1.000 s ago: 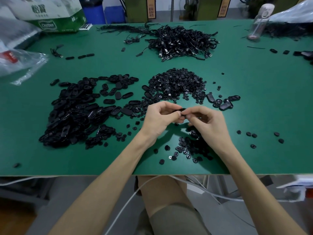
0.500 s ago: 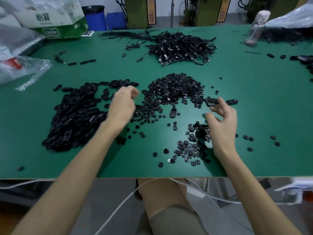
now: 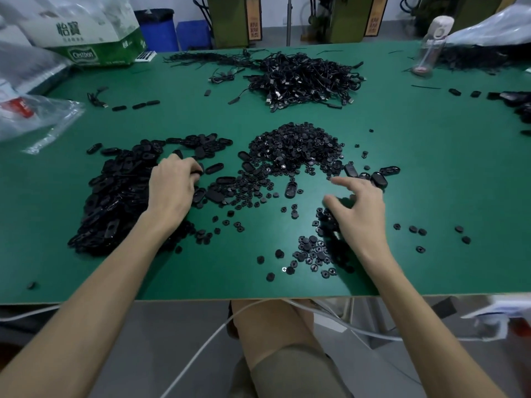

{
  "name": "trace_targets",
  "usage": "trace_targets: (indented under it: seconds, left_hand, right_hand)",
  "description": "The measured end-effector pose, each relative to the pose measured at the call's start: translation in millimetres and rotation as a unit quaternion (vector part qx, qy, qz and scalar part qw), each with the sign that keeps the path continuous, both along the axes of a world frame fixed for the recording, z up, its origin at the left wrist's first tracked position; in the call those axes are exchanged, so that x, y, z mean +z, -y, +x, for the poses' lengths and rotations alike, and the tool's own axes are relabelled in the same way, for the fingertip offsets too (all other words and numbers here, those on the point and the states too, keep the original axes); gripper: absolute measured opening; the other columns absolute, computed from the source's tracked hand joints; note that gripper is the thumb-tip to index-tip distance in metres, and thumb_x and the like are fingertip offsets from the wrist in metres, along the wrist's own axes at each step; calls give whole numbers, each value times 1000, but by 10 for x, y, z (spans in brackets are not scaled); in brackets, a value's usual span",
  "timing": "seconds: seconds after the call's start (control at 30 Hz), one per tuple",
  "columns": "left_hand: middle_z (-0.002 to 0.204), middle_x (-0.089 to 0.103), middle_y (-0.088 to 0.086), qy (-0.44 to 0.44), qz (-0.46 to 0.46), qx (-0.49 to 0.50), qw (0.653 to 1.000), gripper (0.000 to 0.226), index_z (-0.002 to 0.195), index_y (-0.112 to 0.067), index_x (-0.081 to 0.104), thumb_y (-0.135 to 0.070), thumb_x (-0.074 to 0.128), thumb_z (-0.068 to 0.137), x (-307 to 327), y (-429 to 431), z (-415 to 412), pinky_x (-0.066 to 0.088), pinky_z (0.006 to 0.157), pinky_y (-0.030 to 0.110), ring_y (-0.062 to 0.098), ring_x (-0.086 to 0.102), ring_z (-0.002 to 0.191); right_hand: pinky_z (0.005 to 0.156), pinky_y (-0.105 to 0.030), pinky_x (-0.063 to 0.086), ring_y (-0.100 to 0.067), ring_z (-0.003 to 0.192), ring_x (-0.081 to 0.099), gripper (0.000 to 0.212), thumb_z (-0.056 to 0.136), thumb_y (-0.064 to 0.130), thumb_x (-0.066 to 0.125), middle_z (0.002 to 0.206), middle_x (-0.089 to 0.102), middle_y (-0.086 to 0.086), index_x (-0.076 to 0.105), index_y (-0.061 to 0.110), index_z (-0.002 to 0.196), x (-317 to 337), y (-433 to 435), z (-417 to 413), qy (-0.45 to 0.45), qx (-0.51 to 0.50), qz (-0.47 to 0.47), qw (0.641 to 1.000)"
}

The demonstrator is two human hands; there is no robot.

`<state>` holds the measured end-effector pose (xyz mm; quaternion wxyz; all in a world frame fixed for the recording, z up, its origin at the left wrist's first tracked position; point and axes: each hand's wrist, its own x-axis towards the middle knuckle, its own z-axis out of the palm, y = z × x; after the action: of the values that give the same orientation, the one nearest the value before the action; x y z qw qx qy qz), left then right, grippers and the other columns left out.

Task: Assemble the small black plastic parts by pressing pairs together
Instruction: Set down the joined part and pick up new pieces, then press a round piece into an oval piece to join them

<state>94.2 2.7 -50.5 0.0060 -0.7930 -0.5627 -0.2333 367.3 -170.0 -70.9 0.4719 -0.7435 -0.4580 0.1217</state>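
Note:
A heap of black oval shells (image 3: 115, 193) covers the left of the green table (image 3: 431, 173). A mound of small black round pieces (image 3: 296, 147) lies at the centre, and a looser scatter of round pieces (image 3: 313, 251) sits near the front edge. My left hand (image 3: 172, 188) rests on the right edge of the oval heap, fingers curled down among the shells; whether it holds one is hidden. My right hand (image 3: 359, 208) hovers over the near scatter with fingers spread and nothing in it. A few joined oval parts (image 3: 376, 176) lie just beyond its fingertips.
A tangle of black cables (image 3: 304, 79) fills the back centre. A green and white carton (image 3: 94, 38) and clear plastic bags (image 3: 31, 116) stand at the left. A clear bottle (image 3: 431, 44) is at the back right. Loose round pieces (image 3: 416, 229) dot the right front.
My hands came apart from pressing a part together at the centre. The left went to the oval heap. The right set an oval part down at the right and drew back.

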Motion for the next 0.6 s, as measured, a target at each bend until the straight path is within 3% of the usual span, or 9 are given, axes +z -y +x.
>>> trace_targets:
  seconds: [0.1, 0.17, 0.23, 0.3, 0.37, 0.5, 0.6]
  left_hand:
    - [114, 65, 10, 122, -18, -52, 991, 23, 123, -14, 71, -14, 65, 101, 78, 195, 227, 56, 92, 31, 19, 68, 94]
    - [113, 67, 5, 251, -99, -104, 957, 24, 123, -18, 70, -11, 64, 101, 131, 339, 422, 56, 71, 19, 11, 72, 76]
    - [110, 71, 5, 383, -232, -144, 882, 23, 120, -18, 71, -10, 66, 99, 158, 475, 612, 55, 59, 19, 13, 74, 73]
    - [106, 75, 5, 473, -359, -159, 789, 24, 118, -15, 72, -14, 72, 94, 137, 596, 778, 58, 65, 23, 15, 75, 80]
    - [94, 77, 0, 523, -417, -165, 725, 28, 117, -10, 72, -15, 77, 90, 64, 674, 932, 57, 69, 23, 14, 73, 83]
    - [89, 71, 8, 559, -427, -156, 694, 20, 119, 0, 69, -3, 63, 100, -57, 755, 1197, 53, 62, 22, 14, 70, 74]
    - [100, 71, 15, 578, -424, -144, 682, 25, 123, 4, 63, -2, 45, 108, -87, 759, 1267, 48, 53, 23, 17, 70, 71]
  right_hand:
    - [97, -31, 21, -22, 127, 34, 25, 93, 38, 73, 119, 56, 4, 74, 27, 115, -6, -25, -24, 71, 15, -60, 996]
    - [87, -29, 16, -22, 121, 36, 22, 92, 42, 74, 110, 52, 5, 74, 28, 109, -17, -40, -36, 96, 14, -88, 991]
    - [83, -30, 17, -23, 114, 41, 16, 92, 41, 74, 105, 55, 4, 75, 27, 101, -26, -59, -38, 99, 15, -93, 991]
    - [79, -31, 16, -23, 108, 46, 11, 92, 38, 74, 101, 60, 3, 75, 28, 94, -31, -79, -35, 95, 19, -87, 991]
    - [79, -32, 19, -23, 106, 50, 9, 92, 37, 74, 99, 61, 2, 74, 28, 93, -34, -83, -33, 98, 20, -82, 992]
    - [102, -47, 41, -24, 101, 58, 10, 92, 31, 76, 100, 63, 0, 74, 23, 99, -42, -64, -34, 86, 32, -54, 994]
    - [105, -40, 34, -21, 108, 57, 20, 91, 41, 75, 107, 62, 2, 75, 25, 101, -39, -45, -29, 86, 49, -36, 994]
